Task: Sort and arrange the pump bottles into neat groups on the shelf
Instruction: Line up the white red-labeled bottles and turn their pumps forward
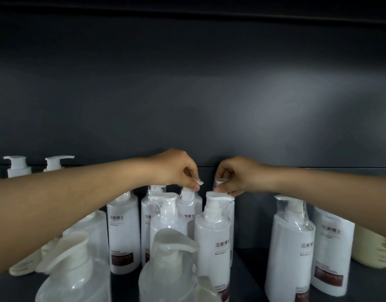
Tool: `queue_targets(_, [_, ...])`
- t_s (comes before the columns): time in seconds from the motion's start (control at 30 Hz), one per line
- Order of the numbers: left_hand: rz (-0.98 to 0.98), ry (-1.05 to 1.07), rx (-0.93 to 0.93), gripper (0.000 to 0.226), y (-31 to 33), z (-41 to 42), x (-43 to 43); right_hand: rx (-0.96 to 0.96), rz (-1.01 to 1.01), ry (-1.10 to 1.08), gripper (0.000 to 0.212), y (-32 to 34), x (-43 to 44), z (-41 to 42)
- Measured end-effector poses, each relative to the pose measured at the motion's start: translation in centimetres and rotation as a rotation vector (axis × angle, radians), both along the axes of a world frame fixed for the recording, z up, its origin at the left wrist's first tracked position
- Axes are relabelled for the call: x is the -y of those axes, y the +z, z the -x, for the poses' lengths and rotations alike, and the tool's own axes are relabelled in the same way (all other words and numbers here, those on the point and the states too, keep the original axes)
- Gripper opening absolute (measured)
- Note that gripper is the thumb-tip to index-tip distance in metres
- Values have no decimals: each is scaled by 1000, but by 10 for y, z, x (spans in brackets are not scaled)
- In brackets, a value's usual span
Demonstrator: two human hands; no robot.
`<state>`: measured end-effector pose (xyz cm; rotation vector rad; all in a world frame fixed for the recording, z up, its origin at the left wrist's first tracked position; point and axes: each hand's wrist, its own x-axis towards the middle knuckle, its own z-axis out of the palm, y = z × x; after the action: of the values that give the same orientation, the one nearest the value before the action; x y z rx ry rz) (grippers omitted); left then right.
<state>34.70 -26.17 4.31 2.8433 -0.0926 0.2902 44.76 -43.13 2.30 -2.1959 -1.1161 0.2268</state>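
Note:
Several white pump bottles stand crowded on a dark shelf (pixel 248 269). My left hand (pixel 176 168) reaches over them and pinches the plastic-wrapped pump head of a white bottle (pixel 188 211) in the back row. My right hand (pixel 235 175) pinches the pump head of another white bottle (pixel 219 184) just to the right, mostly hidden behind a front white bottle (pixel 213 236). A white bottle (pixel 124 232) with a brown label stands left of them.
Two clear bottles (pixel 76 277) (pixel 168 269) stand nearest the camera. Two more white bottles (pixel 290 247) (pixel 331 253) and a cream bottle (pixel 370 247) are at the right. White pump tops (pixel 54 163) stand far left. A dark back wall (pixel 187 94) rises behind.

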Motion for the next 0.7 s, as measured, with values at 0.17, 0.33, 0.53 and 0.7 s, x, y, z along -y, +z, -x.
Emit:
queue_targets(0.17, [-45,-15,-48,24,3,-4,-1,-46,107,43,25,13,8,6])
queue_targets(0.33, [-259,-38,-180,32,29,-3,10,214,478,7,53,51,23,21])
queue_targets(0.53, [-581,56,178,33,71,25,62,511,716,-209,53,103,52,54])
queue_targets(0.7, [-625,221,201,46,82,57,111,739,676,-337,56,110,103,84])
